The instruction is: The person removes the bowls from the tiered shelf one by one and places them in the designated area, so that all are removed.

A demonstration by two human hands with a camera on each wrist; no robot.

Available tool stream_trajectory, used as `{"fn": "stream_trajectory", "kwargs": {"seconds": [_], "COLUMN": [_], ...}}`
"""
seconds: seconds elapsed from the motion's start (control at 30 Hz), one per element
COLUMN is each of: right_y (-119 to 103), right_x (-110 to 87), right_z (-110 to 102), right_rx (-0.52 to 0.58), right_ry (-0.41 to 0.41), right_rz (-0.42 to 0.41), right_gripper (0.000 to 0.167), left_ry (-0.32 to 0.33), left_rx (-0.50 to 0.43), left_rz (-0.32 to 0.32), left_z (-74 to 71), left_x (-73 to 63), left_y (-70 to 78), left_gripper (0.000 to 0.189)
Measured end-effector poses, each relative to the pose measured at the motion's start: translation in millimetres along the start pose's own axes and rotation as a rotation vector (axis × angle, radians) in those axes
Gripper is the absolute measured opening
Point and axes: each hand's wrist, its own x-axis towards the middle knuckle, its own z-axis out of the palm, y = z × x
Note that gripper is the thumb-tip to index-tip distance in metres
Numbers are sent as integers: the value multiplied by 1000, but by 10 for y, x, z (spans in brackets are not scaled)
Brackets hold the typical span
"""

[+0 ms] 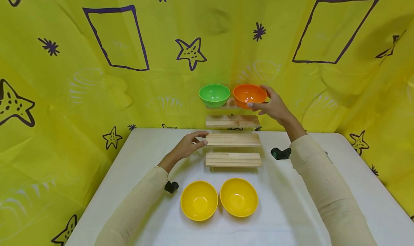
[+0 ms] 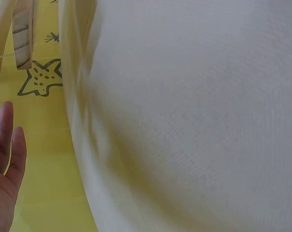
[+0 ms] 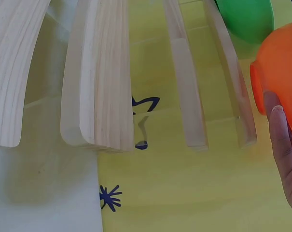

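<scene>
My right hand (image 1: 275, 106) grips the orange bowl (image 1: 247, 93) at its right side, thumb at the front and fingers round the rim. In the right wrist view the base of the orange bowl (image 3: 256, 89) is right at the top board (image 3: 240, 96). A green bowl (image 1: 214, 95) sits on the left part of that top board, beside the orange one. My left hand (image 1: 188, 144) holds the left end of a lower wooden board (image 1: 233, 139) of the stepped stand between thumb and fingers. At the left wrist view's edge, only part of the left hand (image 2: 6, 164) shows.
Two yellow bowls (image 1: 199, 201) stand side by side on the white table (image 1: 275, 217), in front of the lowest board (image 1: 233, 159). A yellow patterned curtain (image 1: 168, 84) hangs close behind the stand and along both sides.
</scene>
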Motion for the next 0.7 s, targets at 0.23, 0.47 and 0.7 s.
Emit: {"fn": "stream_trajectory", "kwargs": {"seconds": [0.23, 0.47, 0.7], "right_y": [52, 107, 101], "right_x": [-71, -143, -236], "right_z": [-51, -73, -77], "right_rx": [20, 28, 38], "right_ry": [12, 16, 12], "right_rz": [-20, -32, -51], "right_gripper": [92, 91, 90], "left_ry": [-6, -7, -10], "left_rx": [-1, -7, -11], "left_rz": [-1, -2, -16], "left_z": [-6, -8, -3], "left_x": [-6, -1, 6], "left_y": [10, 2, 2], "left_gripper": [44, 45, 44]}}
